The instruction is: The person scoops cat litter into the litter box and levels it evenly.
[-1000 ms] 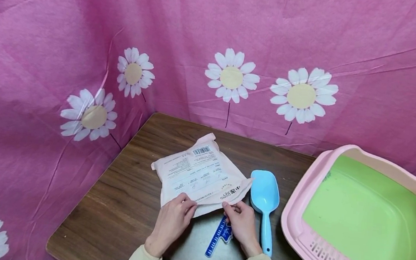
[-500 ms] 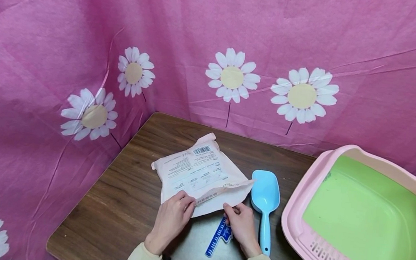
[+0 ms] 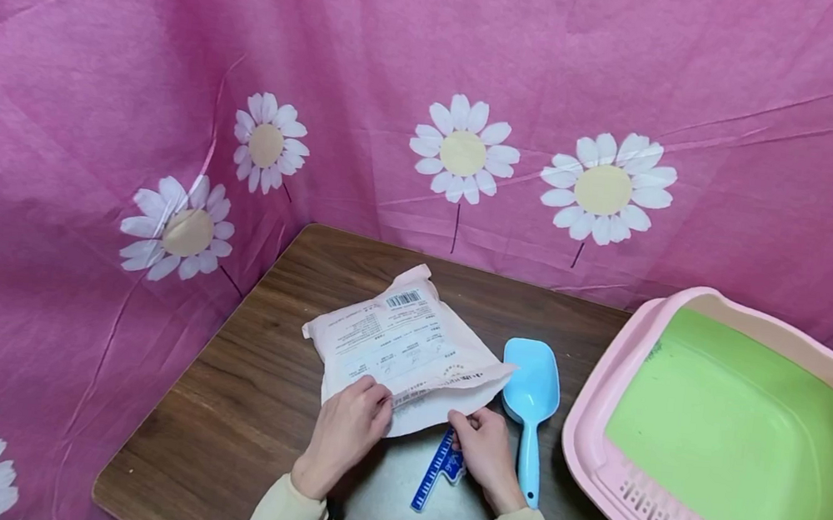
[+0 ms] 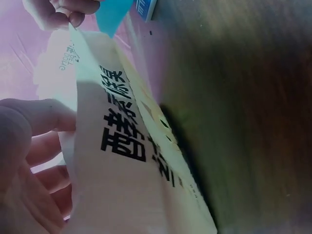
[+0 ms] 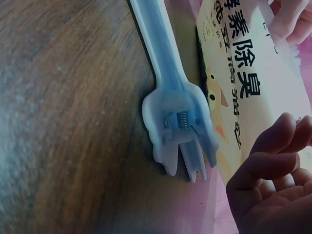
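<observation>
A pale pink cat litter bag [image 3: 394,333] lies on the table, printed side up, its near edge lifted and gaping. My left hand [image 3: 349,425] pinches that edge on the left, thumb and fingers on either side of it in the left wrist view. Farther right along the edge, my right hand [image 3: 486,451] pinches the lower lip between thumb and curled fingers. Below the bag, close to the right hand, sits a blue bag clip [image 3: 433,475]; its metal spring shows in the right wrist view. The bag's inside is hidden.
Right of the bag, a light blue scoop [image 3: 530,388] lies with its handle towards me, overlapped by the bag's corner. A pink litter box [image 3: 584,427] with a green floor stands at the right. Behind the wooden table [image 3: 221,409] hangs a pink flowered curtain [image 3: 376,55].
The bag's upper lip has lifted away from the lower one, widening the gap between them. Its right corner has shifted slightly right over the scoop, while both hands have barely moved.
</observation>
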Demonstrator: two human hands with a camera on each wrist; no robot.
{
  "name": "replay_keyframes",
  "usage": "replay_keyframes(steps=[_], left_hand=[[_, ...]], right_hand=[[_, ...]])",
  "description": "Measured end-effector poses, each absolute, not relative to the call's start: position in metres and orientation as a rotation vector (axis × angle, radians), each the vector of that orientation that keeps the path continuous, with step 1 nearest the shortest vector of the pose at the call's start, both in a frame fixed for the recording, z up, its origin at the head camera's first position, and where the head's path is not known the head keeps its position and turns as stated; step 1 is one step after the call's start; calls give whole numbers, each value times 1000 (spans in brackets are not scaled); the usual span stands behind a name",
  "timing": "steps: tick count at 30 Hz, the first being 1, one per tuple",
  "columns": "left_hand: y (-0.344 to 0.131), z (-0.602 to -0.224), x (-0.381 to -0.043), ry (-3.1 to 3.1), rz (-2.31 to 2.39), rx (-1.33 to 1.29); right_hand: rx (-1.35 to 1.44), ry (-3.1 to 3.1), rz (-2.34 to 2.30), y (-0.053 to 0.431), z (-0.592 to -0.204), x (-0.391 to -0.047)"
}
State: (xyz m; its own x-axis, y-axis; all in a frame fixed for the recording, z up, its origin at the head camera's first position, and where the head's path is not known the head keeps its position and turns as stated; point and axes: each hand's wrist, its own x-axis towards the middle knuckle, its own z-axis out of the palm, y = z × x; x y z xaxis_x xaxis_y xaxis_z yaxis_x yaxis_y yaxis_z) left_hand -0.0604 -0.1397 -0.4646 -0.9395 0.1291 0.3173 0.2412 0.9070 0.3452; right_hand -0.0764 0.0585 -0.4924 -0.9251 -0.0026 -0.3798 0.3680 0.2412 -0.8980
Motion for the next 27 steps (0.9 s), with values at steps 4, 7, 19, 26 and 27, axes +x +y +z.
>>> replay_keyframes(steps=[4,7,19,26,27], left_hand=[[-140,-461,-64,-2819,-534,-308],[-140,-459,-67,-2848,-522,-315],[-142,-454,-71,-2893,-528,-316],[-143,-452,-71,-2892,-523,-321],[-143,-452,-71,-2894,-523,-323]], right_hand=[[336,2222,-1726,59,-493,-77],[333,2230,-1719,59,-494,-77],[328,2247,-1684,60,-493,-78],[318,2273,-1664,60,-494,-76],[318,2275,-1662,60,-494,-76]])
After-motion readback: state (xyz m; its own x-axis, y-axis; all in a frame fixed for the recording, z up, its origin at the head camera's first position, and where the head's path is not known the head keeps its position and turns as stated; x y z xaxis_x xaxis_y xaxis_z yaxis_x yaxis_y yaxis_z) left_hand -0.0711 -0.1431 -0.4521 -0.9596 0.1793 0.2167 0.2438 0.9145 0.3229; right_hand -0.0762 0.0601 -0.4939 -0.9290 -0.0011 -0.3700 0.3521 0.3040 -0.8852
